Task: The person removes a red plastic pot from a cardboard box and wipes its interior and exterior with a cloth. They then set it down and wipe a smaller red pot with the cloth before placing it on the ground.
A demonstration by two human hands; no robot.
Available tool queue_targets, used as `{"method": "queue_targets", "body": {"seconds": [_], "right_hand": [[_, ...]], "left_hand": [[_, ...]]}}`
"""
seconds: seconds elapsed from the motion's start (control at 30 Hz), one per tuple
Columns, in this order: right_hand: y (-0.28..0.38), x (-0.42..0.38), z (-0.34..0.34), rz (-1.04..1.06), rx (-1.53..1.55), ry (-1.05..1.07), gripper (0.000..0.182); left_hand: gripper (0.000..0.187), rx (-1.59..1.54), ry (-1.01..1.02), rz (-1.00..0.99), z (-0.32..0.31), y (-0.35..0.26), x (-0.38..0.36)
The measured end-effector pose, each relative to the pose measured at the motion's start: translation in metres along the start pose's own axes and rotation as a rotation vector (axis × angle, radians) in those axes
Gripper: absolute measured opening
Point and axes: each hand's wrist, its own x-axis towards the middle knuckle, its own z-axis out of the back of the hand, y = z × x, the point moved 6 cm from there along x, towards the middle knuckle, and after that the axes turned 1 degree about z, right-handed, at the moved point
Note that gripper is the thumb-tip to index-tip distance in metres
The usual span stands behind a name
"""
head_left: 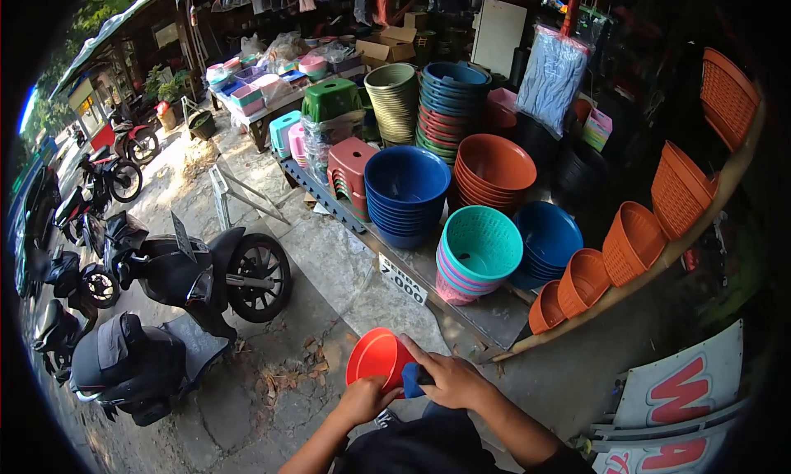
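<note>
In the head view, a round red plastic container [379, 360] is held low in front of my body, its open mouth tilted up towards me. My left hand [363, 401] is closed on its near side, fingers curled at the wall. A bunched blue cloth [412, 380] is gripped in my right hand [453, 381] and pressed against the container's right side. The right index finger reaches out along the rim. My palms hide part of the container's lower side and of the cloth.
Ahead is a low platform with stacked blue tubs [407, 196], orange tubs [495, 173] and a green basket [480, 242]. A price sign [403, 280] hangs at its edge. Orange wall pots [625, 236] line a slanted pole at right. Parked motorbikes [189, 265] stand left.
</note>
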Motion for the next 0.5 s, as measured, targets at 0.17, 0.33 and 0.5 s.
{"method": "queue_targets", "body": {"seconds": [0.17,0.33,0.5], "right_hand": [[-0.058,-0.03,-0.033,-0.268,-0.121,0.285,0.05],[-0.116,-0.068,-0.047,-0.305,-0.08,0.237,0.042],[-0.19,-0.103,-0.045,-0.393,-0.054,-0.121,0.044]], "left_hand": [[0.024,0.188,0.25,-0.168,-0.036,-0.024,0.02],[0.02,0.198,0.305,-0.223,-0.07,-0.028,0.045],[0.051,-0.015,0.009,-0.131,-0.096,-0.023,0.095]]}}
